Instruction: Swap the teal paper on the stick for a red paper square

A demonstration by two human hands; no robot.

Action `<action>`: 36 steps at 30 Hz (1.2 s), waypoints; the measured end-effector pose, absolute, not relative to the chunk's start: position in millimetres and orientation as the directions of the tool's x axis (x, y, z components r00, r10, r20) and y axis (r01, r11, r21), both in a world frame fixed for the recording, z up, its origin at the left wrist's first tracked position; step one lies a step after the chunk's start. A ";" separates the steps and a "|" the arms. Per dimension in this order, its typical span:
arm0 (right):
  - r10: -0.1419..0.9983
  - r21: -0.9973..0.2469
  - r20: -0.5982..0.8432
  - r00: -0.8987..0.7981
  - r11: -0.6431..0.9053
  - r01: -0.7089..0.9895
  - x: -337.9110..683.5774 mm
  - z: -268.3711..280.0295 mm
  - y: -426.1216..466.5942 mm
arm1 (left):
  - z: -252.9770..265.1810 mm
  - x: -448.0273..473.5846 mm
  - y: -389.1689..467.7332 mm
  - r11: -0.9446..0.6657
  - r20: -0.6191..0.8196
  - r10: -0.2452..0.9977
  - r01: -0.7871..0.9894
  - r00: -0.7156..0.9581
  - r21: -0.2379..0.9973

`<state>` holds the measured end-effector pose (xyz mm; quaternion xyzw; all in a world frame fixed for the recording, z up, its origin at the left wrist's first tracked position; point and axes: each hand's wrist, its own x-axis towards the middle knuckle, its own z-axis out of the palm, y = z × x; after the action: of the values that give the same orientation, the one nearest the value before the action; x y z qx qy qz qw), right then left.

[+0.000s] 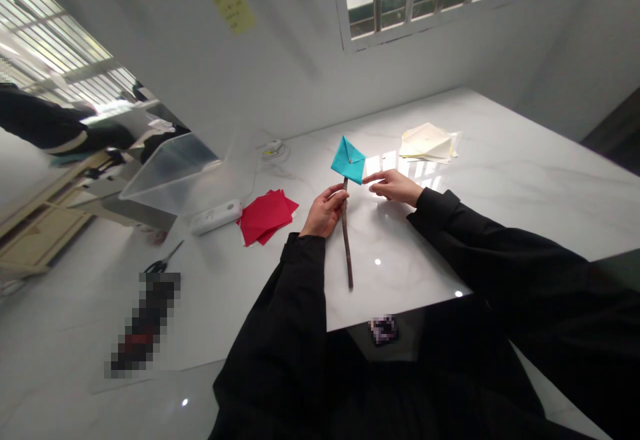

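Stick (348, 253) in left fingers (339, 198); blue paper (347, 161) above, near right fingers (380, 176).

"What am I seeing on the feed?"
"A turquoise folded paper square (345, 163), tilted cornerwise, creases meeting near its middle at a small spot I can't identify."
"And below?"
"A thin brown stick (348, 247), slightly bent, held over the table (483, 180). The paper is at its upper end; the lower end points towards me."
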<state>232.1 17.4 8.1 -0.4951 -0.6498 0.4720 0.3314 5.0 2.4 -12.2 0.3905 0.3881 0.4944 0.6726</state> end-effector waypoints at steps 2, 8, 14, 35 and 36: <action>0.931 -0.936 -0.003 -0.365 0.126 0.328 230.1 9.0 14.8 | -12.5 4.8 2.7 0.208 -0.139 0.968 -0.355 0.211 0.911; 0.889 -0.940 0.079 -0.451 0.217 0.263 228.9 7.9 12.9 | -11.0 5.1 1.8 0.208 -0.135 0.966 -0.348 0.222 0.914; 0.877 -0.928 0.112 -0.467 0.260 0.265 232.2 6.0 16.8 | -9.4 5.5 0.1 0.204 -0.133 0.964 -0.319 0.231 0.925; 0.848 -0.910 0.134 -0.513 0.310 0.274 230.5 5.0 14.6 | -10.5 6.0 0.7 0.216 -0.141 0.959 -0.311 0.246 0.926; 0.842 -0.909 0.137 -0.521 0.317 0.272 230.5 5.0 14.3 | -10.5 6.1 0.6 0.217 -0.142 0.958 -0.308 0.248 0.926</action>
<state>230.5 14.3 5.0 -0.3730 -0.7471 0.4500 0.3166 6.1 0.6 -10.5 0.4128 0.3936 0.4701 0.6735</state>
